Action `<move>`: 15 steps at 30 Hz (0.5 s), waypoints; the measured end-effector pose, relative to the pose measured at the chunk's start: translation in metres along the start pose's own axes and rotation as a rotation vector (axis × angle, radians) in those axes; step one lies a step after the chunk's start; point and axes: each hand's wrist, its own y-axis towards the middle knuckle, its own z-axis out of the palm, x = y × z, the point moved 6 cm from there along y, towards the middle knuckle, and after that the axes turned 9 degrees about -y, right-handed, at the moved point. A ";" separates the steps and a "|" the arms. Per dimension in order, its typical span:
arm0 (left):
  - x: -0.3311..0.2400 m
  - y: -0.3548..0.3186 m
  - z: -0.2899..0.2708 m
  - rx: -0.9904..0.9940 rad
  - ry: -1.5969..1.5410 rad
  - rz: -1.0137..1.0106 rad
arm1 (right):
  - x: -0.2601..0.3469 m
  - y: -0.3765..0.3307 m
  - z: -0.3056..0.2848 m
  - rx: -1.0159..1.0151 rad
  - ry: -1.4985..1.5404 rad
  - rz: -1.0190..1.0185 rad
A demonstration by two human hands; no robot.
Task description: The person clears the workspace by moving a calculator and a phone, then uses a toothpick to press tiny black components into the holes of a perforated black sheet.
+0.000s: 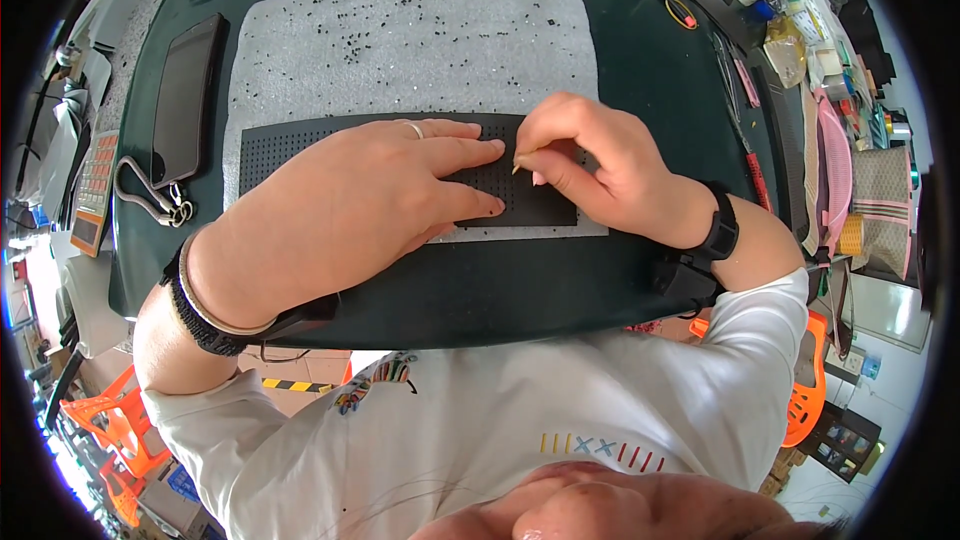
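A black sheet dotted with rows of small holes (pixel 545 205) lies along the near part of a white foam sheet (pixel 590 90). My left hand (pixel 355 190) rests palm down on the black sheet, fingers stretched out and spread toward the right. Just right of those fingertips, my right hand (pixel 610 160) pinches a thin brass-coloured pointed piece (pixel 516 169) between thumb and forefinger. Its tip points down at the black sheet; whether it touches, I cannot tell. Many tiny black bits (pixel 365 40) are scattered over the far part of the foam sheet.
A dark phone (pixel 188 100) with a wrist strap (pixel 150 195) lies at the left, beside an orange calculator (pixel 93 195). Tweezers and a red-handled tool (pixel 756 180) lie right. Tape rolls, packets and a pink strip (pixel 832 170) crowd the dark green table's (pixel 420 295) right side.
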 end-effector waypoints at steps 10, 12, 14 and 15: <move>0.000 0.000 0.001 -0.001 0.003 -0.005 | -0.002 0.002 -0.001 -0.015 0.002 0.039; 0.000 0.000 0.001 -0.001 -0.003 -0.003 | -0.004 0.000 -0.001 -0.017 0.015 0.075; 0.000 0.000 0.001 -0.005 -0.001 0.000 | -0.008 -0.002 0.000 -0.021 0.041 0.147; 0.000 0.000 0.001 -0.009 0.001 0.002 | -0.009 -0.001 0.000 -0.021 0.040 0.148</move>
